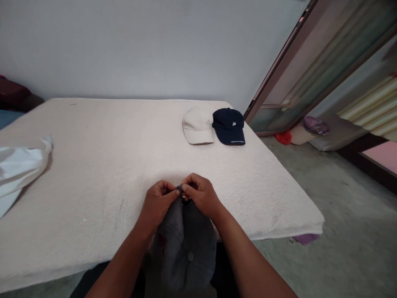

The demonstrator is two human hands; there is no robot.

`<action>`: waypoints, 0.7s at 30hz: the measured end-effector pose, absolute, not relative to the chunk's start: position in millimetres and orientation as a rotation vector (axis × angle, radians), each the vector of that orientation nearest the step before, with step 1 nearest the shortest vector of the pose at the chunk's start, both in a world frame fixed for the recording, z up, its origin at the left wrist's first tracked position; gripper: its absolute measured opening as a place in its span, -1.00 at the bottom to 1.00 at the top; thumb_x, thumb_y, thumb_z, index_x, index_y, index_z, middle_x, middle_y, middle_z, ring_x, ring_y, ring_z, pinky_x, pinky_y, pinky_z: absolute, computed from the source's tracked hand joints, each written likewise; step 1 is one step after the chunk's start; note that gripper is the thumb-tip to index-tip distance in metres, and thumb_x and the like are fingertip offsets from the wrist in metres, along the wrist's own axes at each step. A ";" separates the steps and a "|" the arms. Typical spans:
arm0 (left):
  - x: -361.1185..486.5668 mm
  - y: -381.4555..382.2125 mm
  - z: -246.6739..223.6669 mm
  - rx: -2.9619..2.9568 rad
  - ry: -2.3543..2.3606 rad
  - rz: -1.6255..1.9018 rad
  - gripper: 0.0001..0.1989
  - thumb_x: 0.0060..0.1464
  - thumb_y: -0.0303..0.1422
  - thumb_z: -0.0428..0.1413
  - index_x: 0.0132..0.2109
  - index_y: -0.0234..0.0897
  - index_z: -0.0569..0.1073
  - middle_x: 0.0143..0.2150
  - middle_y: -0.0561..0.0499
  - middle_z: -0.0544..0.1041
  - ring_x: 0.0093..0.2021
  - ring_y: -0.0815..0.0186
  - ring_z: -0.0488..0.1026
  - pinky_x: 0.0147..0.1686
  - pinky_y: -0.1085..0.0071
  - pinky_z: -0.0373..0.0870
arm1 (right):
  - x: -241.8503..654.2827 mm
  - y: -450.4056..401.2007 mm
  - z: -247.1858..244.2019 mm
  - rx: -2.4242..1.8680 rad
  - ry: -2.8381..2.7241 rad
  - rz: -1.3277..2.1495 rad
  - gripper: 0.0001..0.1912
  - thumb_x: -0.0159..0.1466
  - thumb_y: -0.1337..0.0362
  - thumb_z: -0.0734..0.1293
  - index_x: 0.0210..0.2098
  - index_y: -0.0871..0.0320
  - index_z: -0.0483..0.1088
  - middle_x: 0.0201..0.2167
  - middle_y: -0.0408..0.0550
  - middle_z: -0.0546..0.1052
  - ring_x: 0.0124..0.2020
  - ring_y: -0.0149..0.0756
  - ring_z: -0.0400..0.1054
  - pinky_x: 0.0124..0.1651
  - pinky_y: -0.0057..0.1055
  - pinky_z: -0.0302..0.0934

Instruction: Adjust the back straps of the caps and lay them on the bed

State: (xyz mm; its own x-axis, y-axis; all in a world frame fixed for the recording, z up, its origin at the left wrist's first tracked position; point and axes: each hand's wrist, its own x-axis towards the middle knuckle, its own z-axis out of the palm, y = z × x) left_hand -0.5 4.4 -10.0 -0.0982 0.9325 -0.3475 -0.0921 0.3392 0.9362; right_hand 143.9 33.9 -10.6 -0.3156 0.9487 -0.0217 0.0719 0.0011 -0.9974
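A dark grey cap (194,248) hangs below my hands at the near edge of the bed-like surface, its top button facing up. My left hand (159,200) pinches the end of the cap's back strap between thumb and fingers. Close against it, my right hand (200,192) grips the same strap from the other side. The fingertips of both hands nearly touch. Farther back lie a cream cap (197,125) and a navy cap (228,126) with white lettering, side by side and touching.
The surface has a white textured cover (102,165). White fabric (23,165) lies at the far left. A grey wall (139,49) stands behind. To the right are a framed glass door, a curtain (372,107), and a red bag (283,138) on the floor.
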 end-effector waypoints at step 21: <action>0.3 2.4 -6.5 0.768 1.475 1.040 -0.79 -0.18 -0.25 0.25 -0.40 -0.29 0.46 -0.56 0.08 0.48 -0.61 0.42 0.33 -0.60 0.50 0.22 | 128.6 31.8 -18.1 -1.154 -1.351 1.413 -0.89 0.14 0.30 0.30 -0.49 0.16 0.29 -0.62 -0.21 0.37 -0.62 -0.47 0.23 -0.52 -0.48 0.16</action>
